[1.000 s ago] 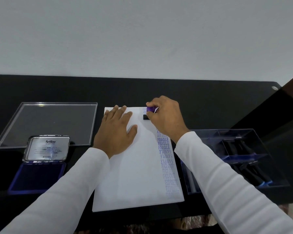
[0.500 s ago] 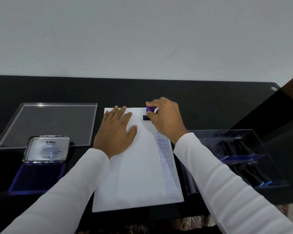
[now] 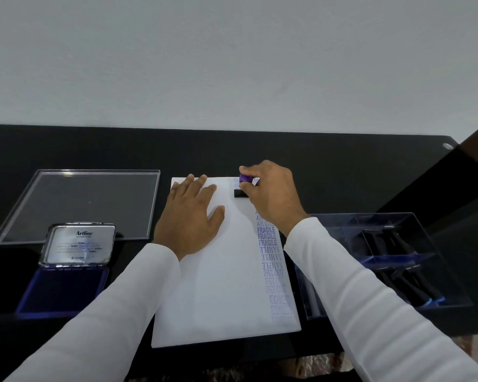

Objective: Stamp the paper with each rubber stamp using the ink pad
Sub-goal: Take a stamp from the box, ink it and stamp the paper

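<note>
A white sheet of paper (image 3: 221, 285) lies on the black table, with a column of blue imprints down its right edge. My right hand (image 3: 273, 197) grips a rubber stamp (image 3: 244, 186) with a purple handle and black base, its base down on the paper's far right corner. My left hand (image 3: 189, 216) rests flat on the sheet's upper left, fingers straight. The open ink pad (image 3: 64, 290), blue pad facing up and silver lid raised, sits at the near left.
A clear plastic lid (image 3: 78, 202) lies behind the ink pad at the left. A clear box (image 3: 392, 260) holding several dark stamps stands right of the paper. The table's front edge runs just below the sheet.
Barely anything: the right hand keeps the stamp pressed at the same spot on the paper, and the left hand stays flat.
</note>
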A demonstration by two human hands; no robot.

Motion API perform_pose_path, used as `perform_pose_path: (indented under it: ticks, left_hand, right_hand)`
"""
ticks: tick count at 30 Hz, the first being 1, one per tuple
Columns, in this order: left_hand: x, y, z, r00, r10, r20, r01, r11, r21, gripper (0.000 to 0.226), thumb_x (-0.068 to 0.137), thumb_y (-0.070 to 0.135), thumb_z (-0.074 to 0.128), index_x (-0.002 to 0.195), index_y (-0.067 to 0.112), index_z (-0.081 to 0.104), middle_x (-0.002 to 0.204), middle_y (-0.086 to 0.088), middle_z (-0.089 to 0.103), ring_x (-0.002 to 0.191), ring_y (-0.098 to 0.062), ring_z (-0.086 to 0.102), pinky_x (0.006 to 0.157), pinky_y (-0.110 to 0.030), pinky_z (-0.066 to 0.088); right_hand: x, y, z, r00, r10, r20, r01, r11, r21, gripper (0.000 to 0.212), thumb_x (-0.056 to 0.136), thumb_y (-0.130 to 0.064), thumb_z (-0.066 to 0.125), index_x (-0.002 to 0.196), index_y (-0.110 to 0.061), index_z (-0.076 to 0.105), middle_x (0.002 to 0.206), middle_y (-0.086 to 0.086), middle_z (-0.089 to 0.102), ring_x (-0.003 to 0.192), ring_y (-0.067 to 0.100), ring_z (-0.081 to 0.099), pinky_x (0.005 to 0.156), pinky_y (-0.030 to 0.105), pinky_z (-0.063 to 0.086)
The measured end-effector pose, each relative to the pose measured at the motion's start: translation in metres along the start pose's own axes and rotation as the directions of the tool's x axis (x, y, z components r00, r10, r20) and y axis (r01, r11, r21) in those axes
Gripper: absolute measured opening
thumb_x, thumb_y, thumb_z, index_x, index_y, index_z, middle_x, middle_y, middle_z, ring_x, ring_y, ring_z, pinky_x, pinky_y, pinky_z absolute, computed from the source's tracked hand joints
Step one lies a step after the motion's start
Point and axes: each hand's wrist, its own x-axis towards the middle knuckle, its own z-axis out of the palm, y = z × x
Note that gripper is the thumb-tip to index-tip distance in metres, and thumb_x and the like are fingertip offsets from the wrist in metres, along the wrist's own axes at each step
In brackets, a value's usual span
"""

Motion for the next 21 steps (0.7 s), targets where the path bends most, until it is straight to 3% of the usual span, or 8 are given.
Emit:
perform_pose_path:
  ticks: [14, 21]
  left_hand:
    - [-0.0003, 0.0012, -0.0026, 1.0, -0.004, 0.013, 0.004, 1.0, -0.015, 0.069, 0.099, 0.065, 0.028, 0.156, 0.027, 0.033, 0.168, 0.002, 0.019, 0.157, -0.023, 0.009, 0.124, -0.041, 0.0]
    - [-0.0004, 0.0009, -0.002, 1.0, -0.001, 0.011, 0.001, 1.0, -0.026, 0.064, 0.101, 0.06, 0.035, 0.156, 0.027, 0.034, 0.168, 0.001, 0.021, 0.156, -0.024, 0.01, 0.123, -0.041, 0.0]
  right_hand:
    - [-0.0025, 0.0002, 0.0017, 1.0, 0.011, -0.008, -0.011, 1.0, 0.0, 0.04, 0.092, -0.029, 0.068, 0.131, -0.019, 0.064, 0.126, 0.001, 0.063, 0.108, 0.018, 0.062, 0.092, 0.021, 0.044]
    - [-0.0014, 0.0015, 0.0036, 1.0, 0.011, -0.007, -0.011, 1.0, 0.011, 0.041, 0.092, -0.029, 0.068, 0.131, -0.019, 0.063, 0.126, 0.002, 0.063, 0.109, 0.019, 0.062, 0.095, 0.026, 0.048]
